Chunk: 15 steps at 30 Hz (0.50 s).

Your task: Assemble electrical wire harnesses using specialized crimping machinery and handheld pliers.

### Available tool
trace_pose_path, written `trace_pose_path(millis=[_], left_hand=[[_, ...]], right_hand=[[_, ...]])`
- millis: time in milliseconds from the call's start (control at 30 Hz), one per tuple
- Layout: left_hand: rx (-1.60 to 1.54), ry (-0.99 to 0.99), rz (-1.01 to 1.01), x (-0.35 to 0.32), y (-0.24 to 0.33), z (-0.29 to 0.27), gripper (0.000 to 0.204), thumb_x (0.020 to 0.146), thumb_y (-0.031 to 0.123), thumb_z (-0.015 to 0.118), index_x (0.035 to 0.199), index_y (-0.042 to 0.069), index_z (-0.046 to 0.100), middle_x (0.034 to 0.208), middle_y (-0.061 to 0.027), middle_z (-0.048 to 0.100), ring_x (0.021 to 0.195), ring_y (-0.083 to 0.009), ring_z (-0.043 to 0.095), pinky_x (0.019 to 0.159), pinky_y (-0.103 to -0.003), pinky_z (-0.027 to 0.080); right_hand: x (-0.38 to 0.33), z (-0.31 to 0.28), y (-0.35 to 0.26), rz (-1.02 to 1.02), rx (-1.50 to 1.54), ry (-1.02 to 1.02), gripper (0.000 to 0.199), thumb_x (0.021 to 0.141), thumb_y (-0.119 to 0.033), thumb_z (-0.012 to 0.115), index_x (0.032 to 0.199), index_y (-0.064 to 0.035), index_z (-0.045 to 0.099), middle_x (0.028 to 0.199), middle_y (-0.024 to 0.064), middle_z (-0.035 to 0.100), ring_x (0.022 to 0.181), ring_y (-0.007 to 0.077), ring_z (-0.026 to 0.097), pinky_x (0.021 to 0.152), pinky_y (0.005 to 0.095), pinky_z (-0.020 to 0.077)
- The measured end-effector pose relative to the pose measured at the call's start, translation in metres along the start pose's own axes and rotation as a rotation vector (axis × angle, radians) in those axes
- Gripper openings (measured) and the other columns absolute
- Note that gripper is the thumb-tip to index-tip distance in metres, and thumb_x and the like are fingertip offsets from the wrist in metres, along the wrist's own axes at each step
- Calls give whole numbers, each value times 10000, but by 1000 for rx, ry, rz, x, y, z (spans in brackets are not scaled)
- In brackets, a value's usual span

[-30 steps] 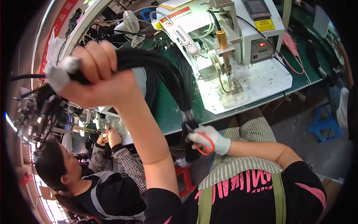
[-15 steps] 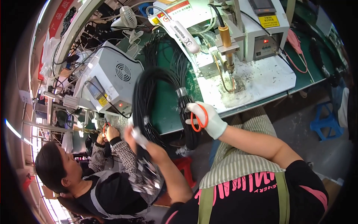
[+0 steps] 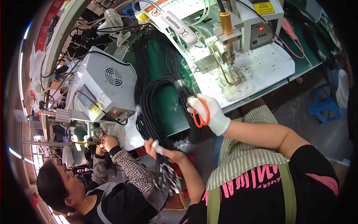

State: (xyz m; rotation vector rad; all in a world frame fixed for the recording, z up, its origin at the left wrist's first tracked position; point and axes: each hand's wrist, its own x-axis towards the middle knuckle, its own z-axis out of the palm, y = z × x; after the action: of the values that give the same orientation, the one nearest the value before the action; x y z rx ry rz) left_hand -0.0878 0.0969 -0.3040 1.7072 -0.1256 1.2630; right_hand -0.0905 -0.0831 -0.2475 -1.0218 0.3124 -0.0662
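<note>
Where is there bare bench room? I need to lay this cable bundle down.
The green bench mat lies bare between the black cable bundle and the white machine base plate. Left is crowded: the grey metal box and wiring. The white-gloved right hand and bare left hand hold the bundle.

bright, even light; fisheye edges bend, darken.

Green tabletop [image 3: 169, 108] is pretty packed: a grey box unit [image 3: 106, 91] on the left, black cable bundle [image 3: 156, 86] draped mid-way, white machine base plate [image 3: 257, 71] on the right.
</note>
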Motion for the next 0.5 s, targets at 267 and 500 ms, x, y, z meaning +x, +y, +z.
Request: trace_pose_path(millis=[267,500], left_hand=[[251,-489,408,81,48,43,200,797,78,607,974,-8,573,1028,-151,609,986,-296,563,931,-386,401],[-198,-987,-47,90,130,60,251,688,153,698,882,25,603,762,-138,654,792,-327,638,778,-336,478]], right_hand=[[-21,-21,-8,-806,-793,-62,293,897,-229,555,988,40,626,837,43,605,759,112,585,724,229,459],[-113,-85,-114,148,-521,-202,309,903,-205,534,1062,50,606,959,153,588,859,198,585,815,293,462]])
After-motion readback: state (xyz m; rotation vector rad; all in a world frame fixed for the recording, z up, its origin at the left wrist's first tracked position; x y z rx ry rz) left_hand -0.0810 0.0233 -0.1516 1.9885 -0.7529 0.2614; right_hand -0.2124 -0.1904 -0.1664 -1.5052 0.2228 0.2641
